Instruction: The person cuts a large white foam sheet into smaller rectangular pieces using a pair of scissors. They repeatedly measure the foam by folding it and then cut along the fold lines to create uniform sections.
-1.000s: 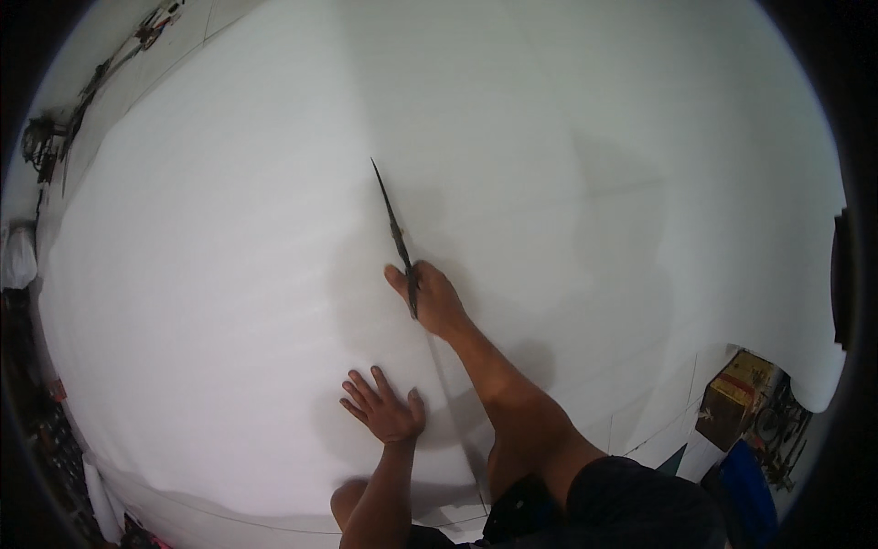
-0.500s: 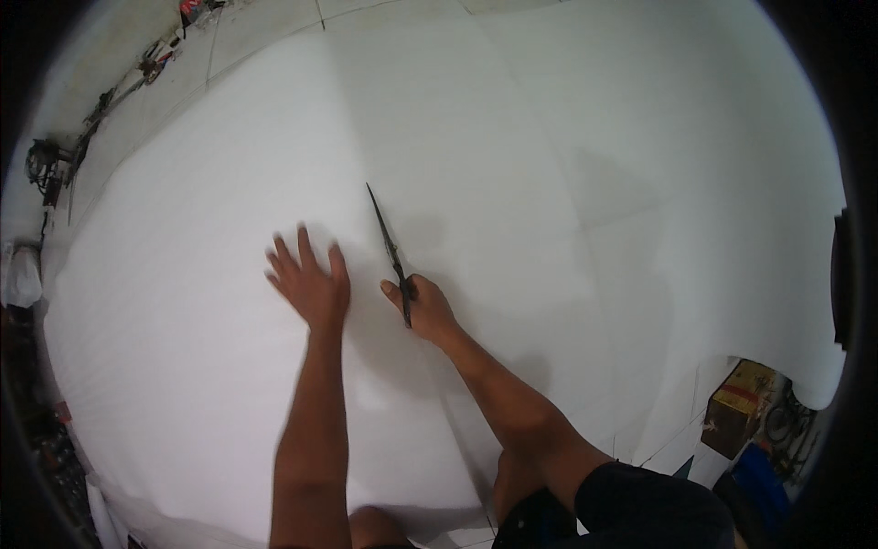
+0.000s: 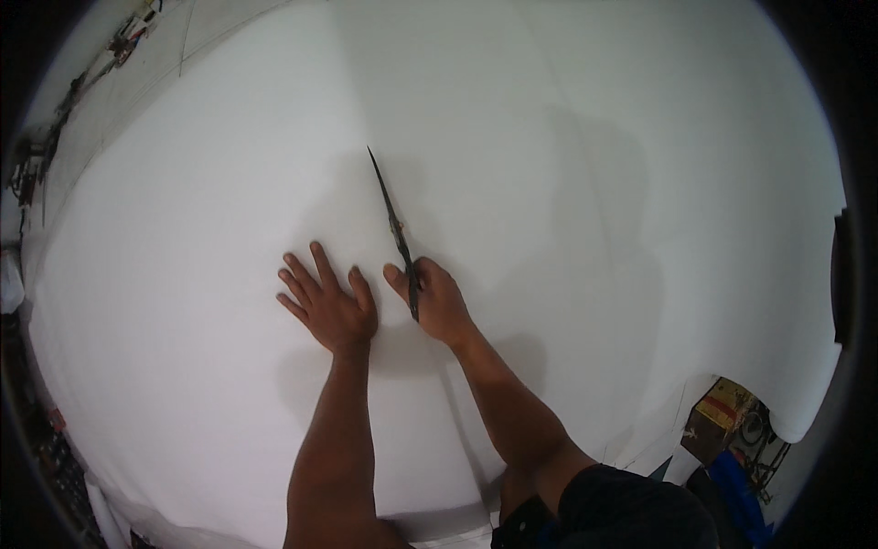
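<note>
A wide sheet of thin white material (image 3: 183,302) spreads over most of the view. My left hand (image 3: 340,306) lies flat on it, fingers spread, left of the scissors. In my right hand (image 3: 439,302) is a pair of dark, long-bladed scissors (image 3: 393,215), my thumb and fingers around the handles. The blades look closed together and point away from me. They lie along a line where a brighter left part of the sheet meets a greyer right part. Whether the blades have sheet between them I cannot tell.
A brown and yellow cardboard box (image 3: 718,416) stands at the lower right, next to a blue object (image 3: 739,494). The sheet's right side ends in a rolled edge (image 3: 796,425). Tiled floor (image 3: 206,41) shows at the upper left, with assorted clutter along the left rim.
My left hand has shifted right and slightly nearer, closer to the scissors. The scissors and right hand have moved a little; the head view has also shifted.
</note>
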Action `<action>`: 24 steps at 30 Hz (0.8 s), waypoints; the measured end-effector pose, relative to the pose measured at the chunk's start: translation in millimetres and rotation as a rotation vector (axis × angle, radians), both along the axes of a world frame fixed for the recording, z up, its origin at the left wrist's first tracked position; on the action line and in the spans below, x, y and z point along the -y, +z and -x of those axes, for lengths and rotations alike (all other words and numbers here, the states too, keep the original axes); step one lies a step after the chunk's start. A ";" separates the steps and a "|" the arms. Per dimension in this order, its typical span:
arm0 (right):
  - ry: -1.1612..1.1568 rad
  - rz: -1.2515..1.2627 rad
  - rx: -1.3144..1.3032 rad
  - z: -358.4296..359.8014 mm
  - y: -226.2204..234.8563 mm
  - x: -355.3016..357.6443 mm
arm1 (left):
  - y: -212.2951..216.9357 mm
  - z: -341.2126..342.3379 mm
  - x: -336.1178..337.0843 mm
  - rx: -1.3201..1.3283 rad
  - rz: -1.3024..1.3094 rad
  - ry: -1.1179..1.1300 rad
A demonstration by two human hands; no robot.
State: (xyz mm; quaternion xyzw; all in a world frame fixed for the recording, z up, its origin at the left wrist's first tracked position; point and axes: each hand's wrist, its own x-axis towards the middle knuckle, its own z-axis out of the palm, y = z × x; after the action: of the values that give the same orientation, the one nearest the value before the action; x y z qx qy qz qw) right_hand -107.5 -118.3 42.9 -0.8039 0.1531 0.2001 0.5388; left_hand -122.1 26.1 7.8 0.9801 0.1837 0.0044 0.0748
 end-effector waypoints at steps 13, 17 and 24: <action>0.018 -0.005 -0.010 -127.1 -15.2 -17.4 | -1.8 -3.3 -3.3 -0.054 0.048 0.001; 0.017 -0.076 -0.029 -189.3 -10.8 -29.5 | -4.7 -2.7 -5.8 -0.074 0.066 0.010; -0.016 -0.067 -0.027 -277.7 -9.8 -47.5 | -4.4 -2.9 -4.3 -0.077 0.038 -0.022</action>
State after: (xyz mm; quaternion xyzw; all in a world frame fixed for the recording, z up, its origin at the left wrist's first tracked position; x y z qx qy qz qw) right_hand 170.1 -70.9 33.2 -0.7813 0.1601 0.2116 0.5650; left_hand -119.2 30.4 3.4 0.9800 0.1756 -0.0376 0.0862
